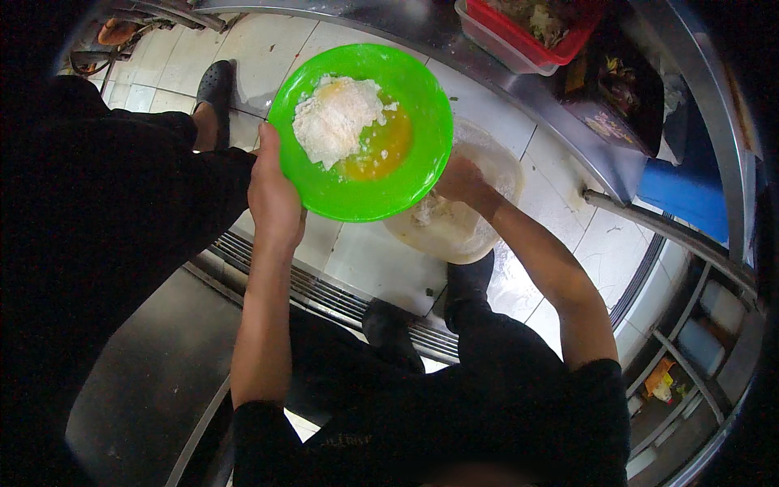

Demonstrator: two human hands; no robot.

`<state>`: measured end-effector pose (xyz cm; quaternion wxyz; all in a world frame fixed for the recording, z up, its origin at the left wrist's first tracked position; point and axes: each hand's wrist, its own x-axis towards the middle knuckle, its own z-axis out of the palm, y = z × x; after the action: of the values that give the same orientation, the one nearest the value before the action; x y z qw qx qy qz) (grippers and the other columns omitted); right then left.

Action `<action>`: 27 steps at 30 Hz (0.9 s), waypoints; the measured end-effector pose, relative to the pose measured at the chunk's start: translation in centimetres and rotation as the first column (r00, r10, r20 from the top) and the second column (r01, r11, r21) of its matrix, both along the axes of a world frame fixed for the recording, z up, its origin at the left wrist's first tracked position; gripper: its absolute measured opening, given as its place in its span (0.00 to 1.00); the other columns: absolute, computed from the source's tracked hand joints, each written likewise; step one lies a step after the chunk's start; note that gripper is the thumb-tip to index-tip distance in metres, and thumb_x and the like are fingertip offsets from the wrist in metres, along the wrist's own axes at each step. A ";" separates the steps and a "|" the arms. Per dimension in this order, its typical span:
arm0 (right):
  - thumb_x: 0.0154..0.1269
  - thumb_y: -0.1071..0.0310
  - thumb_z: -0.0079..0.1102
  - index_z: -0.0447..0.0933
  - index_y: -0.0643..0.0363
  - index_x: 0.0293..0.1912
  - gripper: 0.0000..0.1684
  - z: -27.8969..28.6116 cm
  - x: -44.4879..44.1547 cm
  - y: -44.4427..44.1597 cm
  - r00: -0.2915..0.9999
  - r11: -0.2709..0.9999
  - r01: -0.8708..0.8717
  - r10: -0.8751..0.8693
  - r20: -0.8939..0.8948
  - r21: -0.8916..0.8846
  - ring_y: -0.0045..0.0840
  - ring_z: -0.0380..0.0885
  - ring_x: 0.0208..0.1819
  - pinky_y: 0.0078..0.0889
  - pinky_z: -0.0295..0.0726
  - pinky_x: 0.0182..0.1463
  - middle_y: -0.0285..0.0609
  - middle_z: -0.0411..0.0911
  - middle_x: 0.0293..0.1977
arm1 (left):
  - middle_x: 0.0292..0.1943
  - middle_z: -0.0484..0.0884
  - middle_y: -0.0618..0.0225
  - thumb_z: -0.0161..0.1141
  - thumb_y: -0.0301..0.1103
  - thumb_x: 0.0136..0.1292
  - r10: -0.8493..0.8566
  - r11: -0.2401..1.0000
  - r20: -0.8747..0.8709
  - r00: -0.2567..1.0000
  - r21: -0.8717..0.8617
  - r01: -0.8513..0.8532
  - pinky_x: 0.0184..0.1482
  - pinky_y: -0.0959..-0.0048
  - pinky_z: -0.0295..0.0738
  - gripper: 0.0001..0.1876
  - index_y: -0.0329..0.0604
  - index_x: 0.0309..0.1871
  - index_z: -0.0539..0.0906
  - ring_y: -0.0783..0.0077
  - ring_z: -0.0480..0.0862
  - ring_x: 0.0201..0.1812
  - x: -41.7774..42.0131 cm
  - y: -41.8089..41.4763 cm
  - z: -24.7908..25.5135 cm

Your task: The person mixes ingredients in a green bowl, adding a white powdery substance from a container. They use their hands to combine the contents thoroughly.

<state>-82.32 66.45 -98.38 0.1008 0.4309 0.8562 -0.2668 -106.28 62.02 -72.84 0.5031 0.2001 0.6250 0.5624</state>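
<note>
My left hand (274, 198) grips the left rim of a bright green plate (423, 146). On the plate lies a heap of white flour-like powder (335, 125), and beside it spreads a yellow-orange liquid (386, 149) that looks like beaten egg. Some powder overlaps the liquid. Below and right of the plate is a translucent plastic tub (508, 164) with pale powder and clumps (426, 210) inside. My right hand (462, 178) reaches into this tub. Its fingers are partly hidden behind the plate's edge, so their grip does not show.
A steel table (426, 27) curves along the top. On it stand a red container (563, 52) with food scraps and a dark box (633, 115). Another person in black clothes (122, 201) stands close on my left, wearing a dark clog (216, 91). A floor drain grate (328, 304) crosses the tiles.
</note>
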 end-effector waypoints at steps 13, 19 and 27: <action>0.42 0.71 0.55 0.79 0.61 0.30 0.11 4.2 0.0 0.0 0.973 0.999 -0.042 0.039 -0.228 -0.007 0.43 0.79 0.35 0.44 0.78 0.40 0.52 0.78 0.27 | 0.53 0.76 0.61 0.43 0.52 0.70 0.017 1.000 0.020 1.000 0.008 -0.017 0.53 0.73 0.72 0.28 0.34 0.59 0.69 0.70 0.78 0.51 0.3 0.0 0.7; 0.43 0.69 0.57 0.79 0.63 0.30 0.11 -1.8 0.4 2.2 0.970 0.982 -0.184 0.186 -0.155 0.028 0.44 0.80 0.33 0.45 0.79 0.34 0.49 0.79 0.25 | 0.51 0.77 0.63 0.44 0.52 0.69 0.033 0.999 0.002 0.999 0.017 -0.033 0.51 0.74 0.73 0.28 0.34 0.58 0.70 0.72 0.79 0.49 0.3 0.0 0.6; 0.42 0.66 0.57 0.81 0.60 0.32 0.13 2.6 0.6 3.2 0.999 0.997 -0.035 0.034 -0.018 -0.063 0.39 0.81 0.33 0.42 0.80 0.37 0.49 0.80 0.28 | 0.50 0.77 0.63 0.44 0.53 0.69 0.030 0.999 0.040 0.999 0.031 -0.031 0.49 0.74 0.74 0.28 0.35 0.57 0.71 0.72 0.79 0.48 0.6 0.2 0.7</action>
<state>-81.68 69.60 -95.77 0.1118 0.4103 0.8555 -0.2954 -105.73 62.20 -72.16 0.5036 0.1872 0.6088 0.5837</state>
